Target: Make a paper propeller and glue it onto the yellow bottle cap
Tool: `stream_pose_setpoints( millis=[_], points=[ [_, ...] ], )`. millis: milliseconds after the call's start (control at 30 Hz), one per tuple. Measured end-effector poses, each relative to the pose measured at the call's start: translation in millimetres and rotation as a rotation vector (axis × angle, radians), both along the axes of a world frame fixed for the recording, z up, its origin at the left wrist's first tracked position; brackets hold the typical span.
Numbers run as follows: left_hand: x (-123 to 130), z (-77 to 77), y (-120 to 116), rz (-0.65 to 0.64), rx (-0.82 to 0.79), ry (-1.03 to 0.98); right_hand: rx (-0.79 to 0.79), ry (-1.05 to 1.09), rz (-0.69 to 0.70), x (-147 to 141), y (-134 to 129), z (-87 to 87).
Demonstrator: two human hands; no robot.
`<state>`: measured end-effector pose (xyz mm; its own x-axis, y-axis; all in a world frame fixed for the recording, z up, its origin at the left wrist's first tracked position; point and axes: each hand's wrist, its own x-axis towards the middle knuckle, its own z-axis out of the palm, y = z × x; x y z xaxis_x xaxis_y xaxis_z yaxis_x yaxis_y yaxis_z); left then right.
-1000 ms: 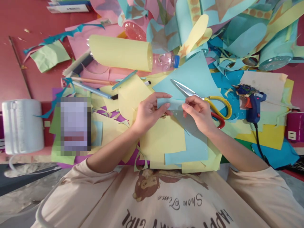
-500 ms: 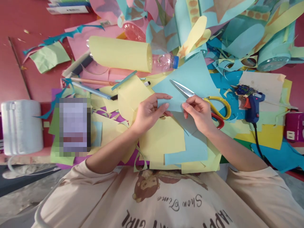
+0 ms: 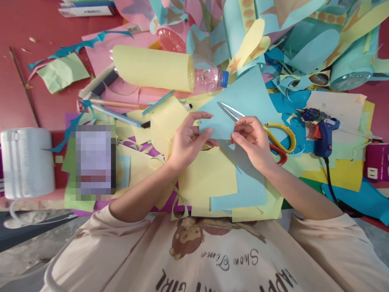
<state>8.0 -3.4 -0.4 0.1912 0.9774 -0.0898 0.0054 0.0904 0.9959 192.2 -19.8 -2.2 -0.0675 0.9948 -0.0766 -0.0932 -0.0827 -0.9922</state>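
Between my two hands is a small piece of light blue paper [image 3: 218, 129], held up over the sheets on the table. My left hand [image 3: 192, 136] pinches its left end, thumb in front and fingers behind. At the opposite end, my right hand [image 3: 251, 140] grips the edge between thumb and fingertips. Scissors [image 3: 281, 138] with yellow and red handles lie just beyond my right hand, their blades resting on a larger light blue sheet [image 3: 252, 93]. Below the hands spreads a pale yellow sheet [image 3: 206, 174], overlapping another light blue sheet [image 3: 252, 190].
A bottle wrapped in yellow paper [image 3: 152, 68] lies on its side at the back. To the right rests a blue glue gun [image 3: 323, 138] with its cord. Leftward are a phone [image 3: 94, 162], pens [image 3: 117, 115] and a white case [image 3: 28, 162]. Paper-covered bottles [image 3: 349, 75] crowd the back right.
The small blue paper has tilted and shifted slightly left and up, showing more of its face. Both hands moved a little with it and keep their hold.
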Motion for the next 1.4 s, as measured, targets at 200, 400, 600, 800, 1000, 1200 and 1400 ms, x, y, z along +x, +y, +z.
stream_pose_setpoints(
  millis=[200,400,600,800,1000,1200,1400],
  points=[
    [0.3,-0.4,-0.2,-0.007,0.016,0.027,0.145,-0.145,0.013,1.8,-0.1,-5.5],
    [0.0,-1.1,-1.8,-0.017,0.070,0.076,0.182,-0.166,-0.025,0.4,-0.6,-4.2],
    [-0.1,-2.5,-1.2,-0.027,0.078,0.080,0.200,-0.235,-0.067,0.6,-3.7,-4.7],
    [0.1,-3.1,-1.1,-0.016,0.055,0.056,0.242,-0.230,-0.062,0.6,-3.9,-6.1],
    [-1.1,-4.4,0.0,-0.019,0.008,0.035,0.274,-0.233,-0.066,1.8,-3.9,-5.7],
    [-3.0,-7.1,1.9,0.030,0.018,0.083,0.220,-0.215,-0.036,3.9,-6.1,-2.3],
    [-7.8,-7.0,2.9,-0.127,0.171,0.048,0.125,-0.082,0.020,3.3,-2.6,-3.2]
  ],
)
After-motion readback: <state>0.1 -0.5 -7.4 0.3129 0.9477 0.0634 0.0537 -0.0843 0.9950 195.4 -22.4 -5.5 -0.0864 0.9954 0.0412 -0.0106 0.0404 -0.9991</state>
